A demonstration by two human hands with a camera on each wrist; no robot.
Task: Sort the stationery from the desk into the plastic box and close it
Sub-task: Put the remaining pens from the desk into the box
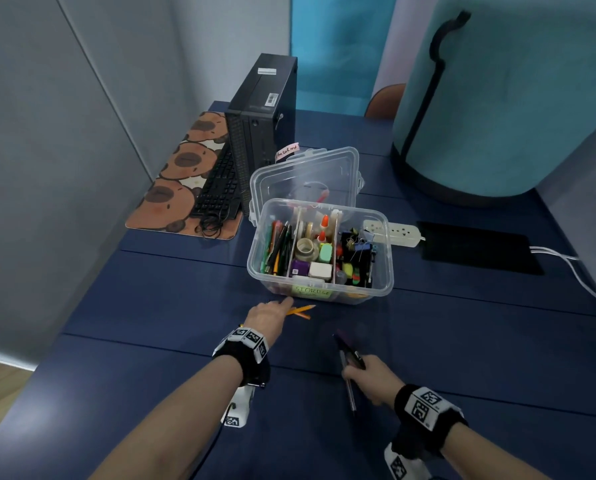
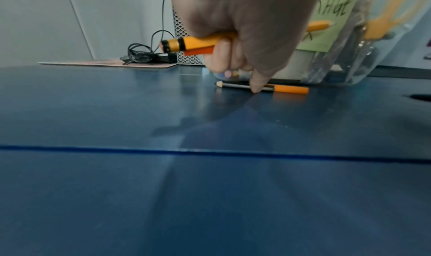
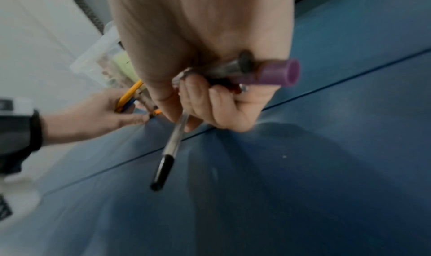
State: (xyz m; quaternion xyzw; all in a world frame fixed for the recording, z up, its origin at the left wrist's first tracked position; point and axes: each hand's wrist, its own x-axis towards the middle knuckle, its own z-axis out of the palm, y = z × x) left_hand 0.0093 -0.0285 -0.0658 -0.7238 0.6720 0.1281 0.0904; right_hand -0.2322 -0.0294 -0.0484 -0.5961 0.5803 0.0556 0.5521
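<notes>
Pencils (image 2: pixel 198 43), slim orange, gripped in left hand (image 1: pixel 267 318); right hand (image 1: pixel 371 377) clutches blurred, seemingly plastic pens (image 3: pixel 268 72)

box (image 1: pixel 383 268): clear glossy plastic | desk (image 1: pixel 185 306): smooth blue, slight sheen | label (image 1: pixel 312 292): green paper

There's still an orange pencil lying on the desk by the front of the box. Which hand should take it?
Left. The left hand, already gripping orange pencils, has a fingertip on the loose pencil in front of the plastic box. The right hand is nearer the person, full of pens.
</notes>
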